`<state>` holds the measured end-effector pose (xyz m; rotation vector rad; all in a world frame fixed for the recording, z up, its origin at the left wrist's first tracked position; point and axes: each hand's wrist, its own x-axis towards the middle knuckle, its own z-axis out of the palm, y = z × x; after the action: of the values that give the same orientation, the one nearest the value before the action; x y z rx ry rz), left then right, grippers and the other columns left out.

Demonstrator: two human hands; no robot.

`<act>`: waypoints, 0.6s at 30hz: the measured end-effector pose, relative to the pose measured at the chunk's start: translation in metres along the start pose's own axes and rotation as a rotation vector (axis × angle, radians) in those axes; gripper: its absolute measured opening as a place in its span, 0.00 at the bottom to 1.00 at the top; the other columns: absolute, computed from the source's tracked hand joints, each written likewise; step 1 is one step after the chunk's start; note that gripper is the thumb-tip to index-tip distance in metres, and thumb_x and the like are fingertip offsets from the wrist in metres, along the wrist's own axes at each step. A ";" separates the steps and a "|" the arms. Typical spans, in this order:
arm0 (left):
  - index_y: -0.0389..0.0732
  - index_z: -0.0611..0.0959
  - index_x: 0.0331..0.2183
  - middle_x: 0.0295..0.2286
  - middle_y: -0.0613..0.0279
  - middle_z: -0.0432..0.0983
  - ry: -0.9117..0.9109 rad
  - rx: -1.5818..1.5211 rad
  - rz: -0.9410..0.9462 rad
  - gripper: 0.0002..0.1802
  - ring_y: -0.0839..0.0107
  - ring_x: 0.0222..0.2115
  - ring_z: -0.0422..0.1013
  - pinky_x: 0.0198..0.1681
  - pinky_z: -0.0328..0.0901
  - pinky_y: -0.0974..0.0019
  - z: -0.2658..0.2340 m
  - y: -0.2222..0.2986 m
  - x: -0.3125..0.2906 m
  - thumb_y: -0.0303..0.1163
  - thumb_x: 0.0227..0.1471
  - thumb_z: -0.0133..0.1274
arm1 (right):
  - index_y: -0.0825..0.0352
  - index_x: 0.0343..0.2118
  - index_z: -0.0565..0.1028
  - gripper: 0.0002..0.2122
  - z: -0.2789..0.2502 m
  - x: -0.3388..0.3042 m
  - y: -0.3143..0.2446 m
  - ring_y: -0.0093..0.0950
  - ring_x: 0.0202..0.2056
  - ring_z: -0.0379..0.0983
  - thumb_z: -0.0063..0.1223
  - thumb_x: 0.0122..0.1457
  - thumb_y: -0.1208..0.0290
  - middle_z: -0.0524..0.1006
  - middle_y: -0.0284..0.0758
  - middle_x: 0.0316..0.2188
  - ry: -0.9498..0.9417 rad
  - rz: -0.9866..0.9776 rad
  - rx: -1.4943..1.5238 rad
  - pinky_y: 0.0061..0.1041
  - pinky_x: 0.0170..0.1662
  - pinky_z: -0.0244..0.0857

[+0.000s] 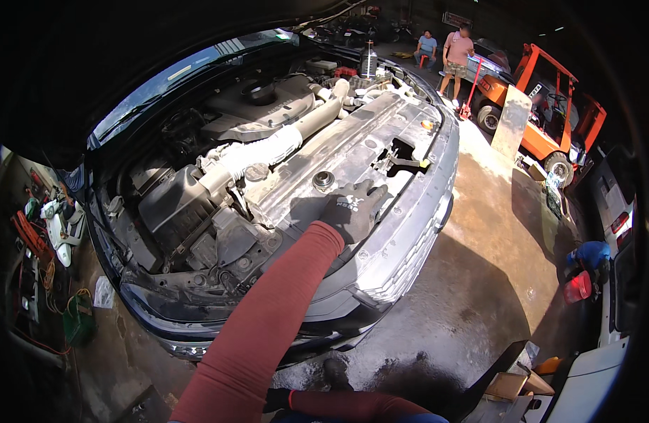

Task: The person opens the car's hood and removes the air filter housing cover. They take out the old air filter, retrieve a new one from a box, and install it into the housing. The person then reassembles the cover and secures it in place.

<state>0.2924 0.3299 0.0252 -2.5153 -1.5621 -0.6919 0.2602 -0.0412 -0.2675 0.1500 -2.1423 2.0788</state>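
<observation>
My left hand (354,211), in a dark work glove below a red sleeve, reaches over the front of a car with its hood raised. Its fingers are spread on the dusty panel (282,199) along the front of the engine bay. Just beyond the wrist, a round black cap (323,180) sits in that panel. To the right of the fingers is a cut-out with the latch (402,162). Low in the picture, my right hand (278,400), also dark-gloved, is held near my body under the left arm. Its fingers are hidden, so any grip cannot be made out.
Behind the panel run a ribbed intake duct (268,149) and an engine cover (261,109) bearing a black funnel-like piece. A dark bottle (369,60) stands farther back. An orange forklift (529,106), two people and a red jack (468,99) are beyond. Boxes (507,386) lie lower right.
</observation>
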 end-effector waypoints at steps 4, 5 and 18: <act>0.46 0.80 0.54 0.42 0.43 0.79 -0.275 -0.199 -0.221 0.21 0.50 0.43 0.78 0.49 0.73 0.52 -0.013 -0.002 0.004 0.29 0.58 0.49 | 0.64 0.52 0.78 0.16 0.005 0.009 0.041 0.37 0.51 0.73 0.56 0.66 0.62 0.78 0.44 0.50 -0.116 0.081 -0.356 0.41 0.52 0.66; 0.43 0.82 0.51 0.40 0.43 0.80 -0.079 -0.120 -0.184 0.20 0.49 0.41 0.78 0.46 0.73 0.51 -0.027 0.001 -0.019 0.29 0.56 0.53 | 0.63 0.52 0.78 0.16 0.011 0.009 0.042 0.37 0.51 0.73 0.56 0.66 0.61 0.77 0.44 0.50 -0.208 0.083 -0.463 0.41 0.52 0.66; 0.40 0.72 0.61 0.54 0.55 0.75 1.587 -0.687 -1.218 0.28 0.67 0.39 0.77 0.40 0.75 0.59 -0.197 0.187 -0.678 0.49 0.70 0.43 | 0.72 0.52 0.77 0.12 0.041 0.067 -0.066 0.19 0.37 0.76 0.53 0.68 0.76 0.81 0.32 0.37 -0.301 0.576 0.332 0.23 0.44 0.72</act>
<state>0.1401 -0.3795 -0.0605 -0.0436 -1.7734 -2.5623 0.2047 -0.0819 -0.1917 -0.1493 -2.1623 2.8997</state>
